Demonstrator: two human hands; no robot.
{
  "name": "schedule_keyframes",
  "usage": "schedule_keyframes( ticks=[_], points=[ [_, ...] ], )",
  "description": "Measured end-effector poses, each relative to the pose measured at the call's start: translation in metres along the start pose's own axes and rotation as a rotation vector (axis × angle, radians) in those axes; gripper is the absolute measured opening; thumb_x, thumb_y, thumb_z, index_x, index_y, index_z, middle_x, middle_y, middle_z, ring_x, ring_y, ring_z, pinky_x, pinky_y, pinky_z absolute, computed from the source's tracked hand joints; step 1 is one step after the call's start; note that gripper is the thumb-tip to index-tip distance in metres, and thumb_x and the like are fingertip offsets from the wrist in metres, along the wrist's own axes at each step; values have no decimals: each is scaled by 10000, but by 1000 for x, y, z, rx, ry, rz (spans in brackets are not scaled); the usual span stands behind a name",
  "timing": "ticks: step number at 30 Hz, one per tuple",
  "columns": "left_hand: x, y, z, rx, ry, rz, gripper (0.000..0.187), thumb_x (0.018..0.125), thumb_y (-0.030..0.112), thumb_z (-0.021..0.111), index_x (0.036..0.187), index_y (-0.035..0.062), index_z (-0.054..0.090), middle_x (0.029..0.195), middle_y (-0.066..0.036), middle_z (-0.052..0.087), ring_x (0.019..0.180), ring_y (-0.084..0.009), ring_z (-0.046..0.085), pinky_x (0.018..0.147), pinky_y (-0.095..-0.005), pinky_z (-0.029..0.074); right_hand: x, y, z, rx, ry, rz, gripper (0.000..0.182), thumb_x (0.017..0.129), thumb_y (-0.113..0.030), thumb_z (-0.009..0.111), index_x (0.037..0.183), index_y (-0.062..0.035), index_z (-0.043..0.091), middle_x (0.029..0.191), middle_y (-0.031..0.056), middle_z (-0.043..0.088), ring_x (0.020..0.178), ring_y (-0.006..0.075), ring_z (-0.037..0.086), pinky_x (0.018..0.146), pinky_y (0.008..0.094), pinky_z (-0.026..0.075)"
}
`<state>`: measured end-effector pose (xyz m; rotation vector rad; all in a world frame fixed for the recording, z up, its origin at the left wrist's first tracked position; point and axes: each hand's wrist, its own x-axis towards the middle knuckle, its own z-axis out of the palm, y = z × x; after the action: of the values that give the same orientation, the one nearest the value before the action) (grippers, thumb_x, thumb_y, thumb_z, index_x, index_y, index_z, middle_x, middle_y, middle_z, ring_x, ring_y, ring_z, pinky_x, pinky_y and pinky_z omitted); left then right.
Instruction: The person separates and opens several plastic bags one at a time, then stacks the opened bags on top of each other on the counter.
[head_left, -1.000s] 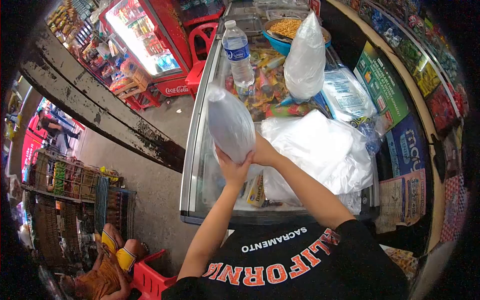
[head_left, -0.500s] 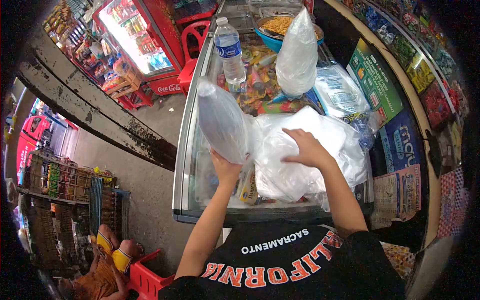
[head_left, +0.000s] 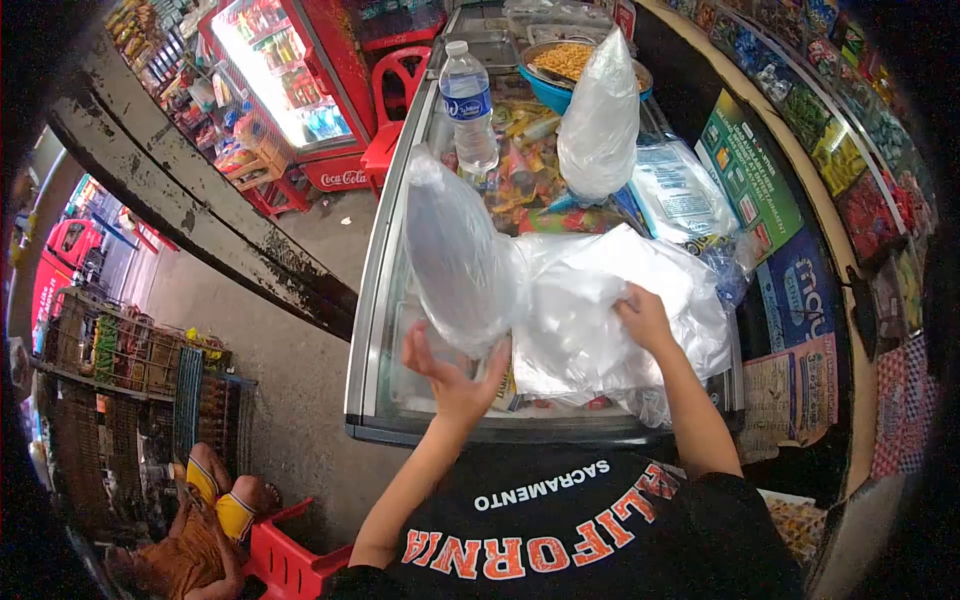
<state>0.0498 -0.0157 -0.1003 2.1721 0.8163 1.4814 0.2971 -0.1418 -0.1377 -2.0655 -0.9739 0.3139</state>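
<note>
A filled plastic bag (head_left: 455,260) stands over the glass-topped chest (head_left: 384,370), toward its nine o'clock edge. Its long axis leans a little off upright in the view: the narrow, twisted tip points to about eleven o'clock and the wide base lies toward five.

The left hand (head_left: 458,375) is at six o'clock from the bag, spread wide with the palm turned up, fingers and thumb to either side of the base. Whether the skin touches the plastic cannot be told.

The right hand (head_left: 645,318) is between three and four o'clock from the bag, narrow, its fingertips pinching the pile of plastic bags (head_left: 575,340). This pile lies flat and crumpled, its nine o'clock edge against the filled bag.

A water bottle (head_left: 468,110) stands upright at twelve o'clock from the filled bag. Between one and two is a second filled bag (head_left: 598,125), its pointed tip toward twelve. A blue bowl (head_left: 548,92) of orange-brown food sits behind that one, and a blue-and-white packet (head_left: 680,190) lies at four o'clock from it.
</note>
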Motion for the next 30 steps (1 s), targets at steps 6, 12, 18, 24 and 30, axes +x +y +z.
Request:
schedule_keyframes(
  ticks=[6,12,18,24,30],
  points=[
    [29,38,-5,-314,-878,-119,944,554,315,724,1254,36,154,1201,-245,250,1072,-339,335,842,-387,322,-1,-53,-50,235,56,43,294,732,-46,472,1018,19,489,758,53,569,643,83,503,566,219,407],
    [19,61,21,-19,-480,-109,1038,518,398,721,1275,57,99,1244,-262,136,1154,-399,182,914,-476,213,-22,-92,-90,174,-3,-129,339,653,-20,470,982,54,504,745,84,555,657,120,503,598,249,414],
    [41,76,10,57,-300,281,903,551,399,674,1278,188,184,1270,-199,174,1145,-371,221,849,-469,193,-45,-141,-134,-128,-190,-238,292,615,-35,516,895,47,526,784,185,564,718,286,554,658,305,415],
    [69,100,10,13,-442,521,622,598,189,600,1185,188,395,1191,-139,376,1064,-243,397,783,-383,313,-32,-149,-130,-36,-483,-228,284,596,-63,546,865,27,547,760,176,565,722,271,555,665,304,412],
    [92,83,39,-251,-563,31,271,643,153,572,903,81,546,704,-163,566,666,-324,550,588,-398,434,-17,-142,-124,388,-194,-152,677,738,-328,576,1243,-17,249,871,67,542,769,106,503,698,210,395]
  ],
)
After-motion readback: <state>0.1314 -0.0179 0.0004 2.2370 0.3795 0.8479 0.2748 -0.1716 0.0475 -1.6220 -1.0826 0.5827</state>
